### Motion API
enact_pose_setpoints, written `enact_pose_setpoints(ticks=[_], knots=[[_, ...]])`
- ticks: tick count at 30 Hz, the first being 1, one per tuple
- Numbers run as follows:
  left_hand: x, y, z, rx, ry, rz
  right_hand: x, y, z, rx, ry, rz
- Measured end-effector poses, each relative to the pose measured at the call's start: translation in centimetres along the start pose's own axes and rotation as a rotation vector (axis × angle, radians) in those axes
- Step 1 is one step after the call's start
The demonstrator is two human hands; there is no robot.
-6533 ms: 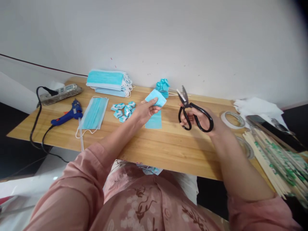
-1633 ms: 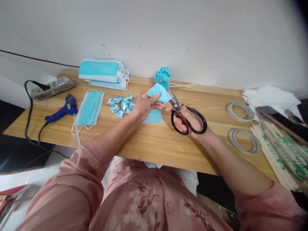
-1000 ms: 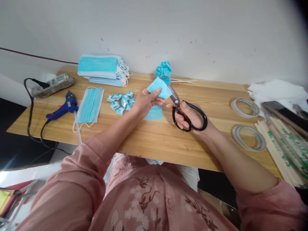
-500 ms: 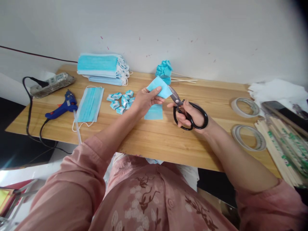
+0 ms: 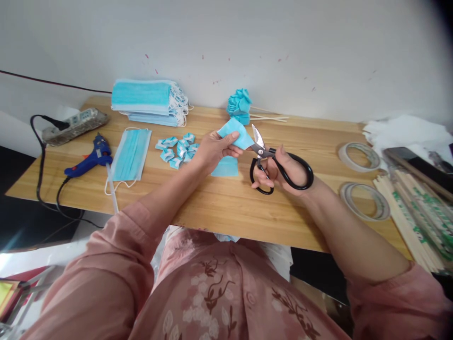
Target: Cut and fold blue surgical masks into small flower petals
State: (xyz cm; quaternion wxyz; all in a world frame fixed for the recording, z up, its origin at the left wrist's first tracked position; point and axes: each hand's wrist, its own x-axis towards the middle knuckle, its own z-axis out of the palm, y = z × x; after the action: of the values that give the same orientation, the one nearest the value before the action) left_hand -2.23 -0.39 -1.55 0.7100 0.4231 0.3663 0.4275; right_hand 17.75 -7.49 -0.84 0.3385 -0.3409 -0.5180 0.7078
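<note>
Between the thumb and fingers of my left hand (image 5: 214, 150) is a blue fabric piece (image 5: 236, 132), tilted over the table. My right hand (image 5: 279, 172) has its fingers through the black handles of a pair of scissors (image 5: 261, 150). The blades are spread apart at the right corner of the blue piece, the lower one close to or under its edge. Below my left hand, another blue fabric piece (image 5: 226, 167) lies flat on the table, partly hidden. Several small folded blue pieces (image 5: 179, 150) lie left of that hand.
A mask stack (image 5: 148, 101), a single mask (image 5: 130, 153), a blue glue gun (image 5: 90, 157) and a power strip (image 5: 78, 125) are at left. Blue fabric flowers (image 5: 239, 104) on sticks lie at the back. Tape rolls (image 5: 366, 202) and wooden sticks (image 5: 406, 208) are at right.
The scissors have opened: their blades, nearly together before at the blue piece's corner, are now wide apart. My right hand's fingers have spread with the handles. My left hand keeps its hold.
</note>
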Motion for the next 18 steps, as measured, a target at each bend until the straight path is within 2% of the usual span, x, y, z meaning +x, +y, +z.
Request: enact_pose_setpoints(ticks=[6,18], knots=[[0.03,-0.04,0.02,-0.009,0.021,0.011,0.0,-0.39,-0.08,0.01,-0.05,0.011],[-0.02,-0.03,0.04,-0.001,0.006,0.004,0.06,-0.07,-0.29,0.065,-0.06,0.002]])
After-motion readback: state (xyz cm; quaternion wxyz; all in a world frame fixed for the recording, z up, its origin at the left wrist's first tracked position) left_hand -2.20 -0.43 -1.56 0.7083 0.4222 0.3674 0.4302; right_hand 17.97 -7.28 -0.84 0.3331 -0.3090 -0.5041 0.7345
